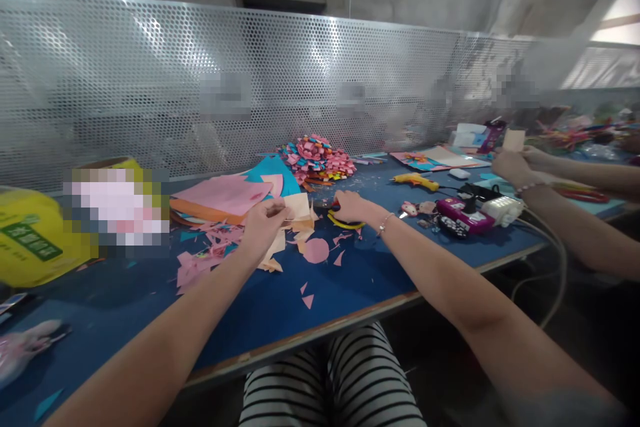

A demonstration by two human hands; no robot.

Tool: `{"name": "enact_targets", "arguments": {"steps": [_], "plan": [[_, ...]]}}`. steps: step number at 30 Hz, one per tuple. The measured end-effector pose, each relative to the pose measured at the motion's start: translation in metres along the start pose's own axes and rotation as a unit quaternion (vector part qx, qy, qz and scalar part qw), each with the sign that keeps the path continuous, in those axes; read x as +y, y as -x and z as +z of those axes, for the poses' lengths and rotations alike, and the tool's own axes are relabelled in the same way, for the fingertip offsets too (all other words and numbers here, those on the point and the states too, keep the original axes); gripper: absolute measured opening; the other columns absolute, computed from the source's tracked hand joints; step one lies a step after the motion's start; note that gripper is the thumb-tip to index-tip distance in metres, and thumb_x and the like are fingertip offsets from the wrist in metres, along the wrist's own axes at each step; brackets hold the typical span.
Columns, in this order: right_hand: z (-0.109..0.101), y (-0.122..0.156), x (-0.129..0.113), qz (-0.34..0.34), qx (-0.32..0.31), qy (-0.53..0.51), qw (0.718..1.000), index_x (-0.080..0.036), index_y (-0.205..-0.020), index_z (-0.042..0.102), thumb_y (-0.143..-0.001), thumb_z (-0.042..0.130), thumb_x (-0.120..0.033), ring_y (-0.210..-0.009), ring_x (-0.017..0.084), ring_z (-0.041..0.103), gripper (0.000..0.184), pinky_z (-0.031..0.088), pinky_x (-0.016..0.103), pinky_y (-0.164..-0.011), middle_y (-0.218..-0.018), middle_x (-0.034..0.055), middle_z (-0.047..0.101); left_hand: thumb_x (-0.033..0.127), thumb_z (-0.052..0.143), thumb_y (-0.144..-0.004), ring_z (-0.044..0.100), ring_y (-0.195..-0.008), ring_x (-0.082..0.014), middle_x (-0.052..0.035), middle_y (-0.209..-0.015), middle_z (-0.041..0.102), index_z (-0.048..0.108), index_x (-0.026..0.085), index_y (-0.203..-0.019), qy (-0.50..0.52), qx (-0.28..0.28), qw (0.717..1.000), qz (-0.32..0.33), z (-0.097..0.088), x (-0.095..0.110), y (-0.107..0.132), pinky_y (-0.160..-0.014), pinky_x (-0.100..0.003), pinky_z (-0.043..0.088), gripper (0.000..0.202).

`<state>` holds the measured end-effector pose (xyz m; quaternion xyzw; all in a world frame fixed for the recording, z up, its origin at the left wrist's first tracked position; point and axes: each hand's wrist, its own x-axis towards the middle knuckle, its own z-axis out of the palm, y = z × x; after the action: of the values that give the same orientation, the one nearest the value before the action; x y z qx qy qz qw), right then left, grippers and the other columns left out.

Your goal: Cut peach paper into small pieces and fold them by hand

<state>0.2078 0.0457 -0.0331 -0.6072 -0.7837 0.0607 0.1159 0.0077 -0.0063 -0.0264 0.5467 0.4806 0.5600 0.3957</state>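
My left hand (265, 223) pinches a sheet of cream paper (300, 205) between thumb and fingers above the blue table. My right hand (354, 207) is closed around a pair of dark scissors (325, 205), whose blades point left at the paper's right edge. Just under the right hand lies a curved yellow item (345, 221), partly hidden, its kind unclear. Cream offcuts hang or lie below the paper. A pink paper circle (317, 251) rests on the table between my forearms, with small pink scraps (309, 301) around it.
Behind my left hand are stacked pink, orange and blue sheets (225, 195). Paper strips (317, 160) are heaped near the perforated metal screen (300, 73). To the right lie a yellow glue gun (415, 181) and a power strip (503, 210). Another person's hands (515, 163) hold paper farther right.
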Motion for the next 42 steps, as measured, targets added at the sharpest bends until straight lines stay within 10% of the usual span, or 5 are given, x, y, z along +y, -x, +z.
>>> {"name": "enact_targets", "arguments": {"steps": [3, 8, 17, 26, 42], "plan": [[0.0, 0.002, -0.01, -0.06, 0.119, -0.101, 0.986, -0.011, -0.087, 0.054, -0.077, 0.052, -0.029, -0.1, 0.024, 0.05, 0.02, 0.038, 0.033, -0.084, -0.098, 0.0145, 0.056, 0.027, 0.068, -0.054, 0.058, -0.059, -0.0119, 0.0005, -0.06, 0.06, 0.058, 0.013, -0.065, 0.017, 0.004, 1.0, 0.0, 0.001, 0.0, 0.0, -0.064, -0.028, 0.051, 0.02], [0.008, 0.01, -0.034, -0.162, 0.026, -0.412, 0.896, -0.016, -0.089, 0.05, -0.08, 0.046, -0.043, -0.074, 0.013, 0.055, 0.029, 0.044, 0.025, -0.065, -0.082, 0.0028, 0.058, 0.025, 0.07, -0.05, 0.058, -0.059, -0.0102, 0.0009, -0.059, 0.061, 0.053, 0.014, -0.059, 0.091, 0.007, 0.995, -0.032, 0.005, 0.001, 0.002, -0.068, -0.028, 0.05, 0.023], [0.013, 0.007, -0.04, -0.173, 0.04, -0.54, 0.823, -0.015, -0.078, 0.051, -0.069, 0.054, -0.021, -0.062, 0.011, 0.057, 0.01, 0.047, 0.025, -0.061, -0.07, -0.0003, 0.056, 0.023, 0.073, -0.046, 0.059, -0.056, -0.011, 0.0031, -0.054, 0.058, 0.051, 0.015, -0.062, 0.122, -0.025, 0.989, -0.086, 0.009, 0.001, 0.006, -0.064, -0.026, 0.049, 0.028], [0.012, 0.006, -0.037, -0.165, 0.026, -0.546, 0.821, -0.013, -0.072, 0.058, -0.063, 0.06, -0.022, -0.055, 0.007, 0.05, 0.013, 0.041, 0.02, -0.054, -0.062, -0.0029, 0.053, 0.026, 0.069, -0.054, 0.057, -0.057, -0.009, 0.0022, -0.061, 0.06, 0.056, 0.014, -0.065, 0.063, -0.048, 0.997, -0.006, 0.005, -0.003, 0.002, -0.065, -0.024, 0.048, 0.02], [0.005, 0.009, -0.047, -0.043, -0.014, -0.72, 0.692, -0.014, -0.07, 0.066, -0.058, 0.054, -0.014, -0.051, 0.008, 0.049, 0.016, 0.043, 0.022, -0.057, -0.057, -0.0003, 0.057, 0.012, 0.054, -0.051, 0.064, -0.06, -0.0164, -0.0033, -0.056, 0.064, 0.059, 0.013, -0.065, 0.177, 0.007, 0.978, -0.114, 0.009, 0.009, 0.006, -0.067, -0.029, 0.05, 0.015]]}}
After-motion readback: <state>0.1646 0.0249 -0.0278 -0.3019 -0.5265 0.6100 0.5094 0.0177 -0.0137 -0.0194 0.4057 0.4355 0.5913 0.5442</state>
